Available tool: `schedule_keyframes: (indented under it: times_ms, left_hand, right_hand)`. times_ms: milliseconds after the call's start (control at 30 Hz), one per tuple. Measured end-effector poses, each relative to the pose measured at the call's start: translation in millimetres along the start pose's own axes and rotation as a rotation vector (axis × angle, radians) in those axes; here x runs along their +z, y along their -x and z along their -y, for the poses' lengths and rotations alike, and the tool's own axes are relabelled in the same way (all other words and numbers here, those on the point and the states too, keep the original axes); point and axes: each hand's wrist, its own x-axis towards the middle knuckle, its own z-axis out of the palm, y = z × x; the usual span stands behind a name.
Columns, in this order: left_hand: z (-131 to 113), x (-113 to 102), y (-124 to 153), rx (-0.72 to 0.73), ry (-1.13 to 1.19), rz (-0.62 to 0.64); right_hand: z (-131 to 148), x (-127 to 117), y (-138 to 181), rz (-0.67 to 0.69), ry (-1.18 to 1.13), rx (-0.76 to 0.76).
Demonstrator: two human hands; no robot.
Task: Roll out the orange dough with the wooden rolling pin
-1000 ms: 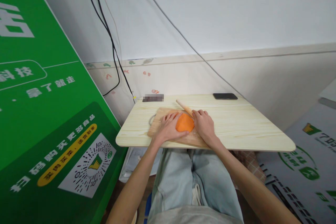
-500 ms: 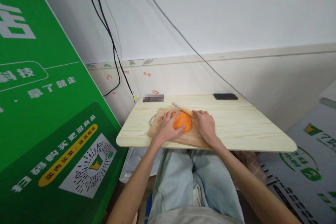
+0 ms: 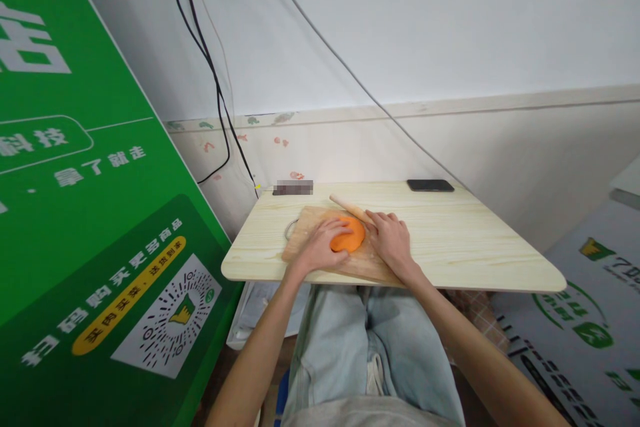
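A flat round of orange dough (image 3: 354, 237) lies on a wooden cutting board (image 3: 301, 235). My left hand (image 3: 320, 245) grips its left side, fingers curved over the top and thumb along the near edge. To the right, my right hand (image 3: 392, 237) is closed around one end of a wooden rolling pin (image 3: 346, 205). The pin slants away to the upper left, beyond the dough's far edge; its near end is hidden in the hand.
The board rests on a pale wood-grain table (image 3: 475, 240). A black phone (image 3: 430, 185) lies near the wall, and a blurred dark object (image 3: 293, 187) sits at the back left. Cables (image 3: 218, 87) hang by the wall. A green sign (image 3: 115, 167) stands at the left.
My left hand's fingers have shifted from the dough's far left edge onto its top, and the thumb has moved nearer me. The right hand and rolling pin stay almost in place.
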Motion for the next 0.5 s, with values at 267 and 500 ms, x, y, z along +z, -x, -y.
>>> schedule_keyframes:
  times_ms: [267,500]
  left_hand:
    - [-11.1,-6.1,1.1,-0.046,-0.070,0.036]
    - [-8.2,-6.0,-0.6,-0.018,-0.045,0.036]
  right_hand:
    - [3.4,-3.9,1.6,0.002,0.058,-0.096]
    - [-6.5,1.1,-3.0,0.008,0.053,-0.201]
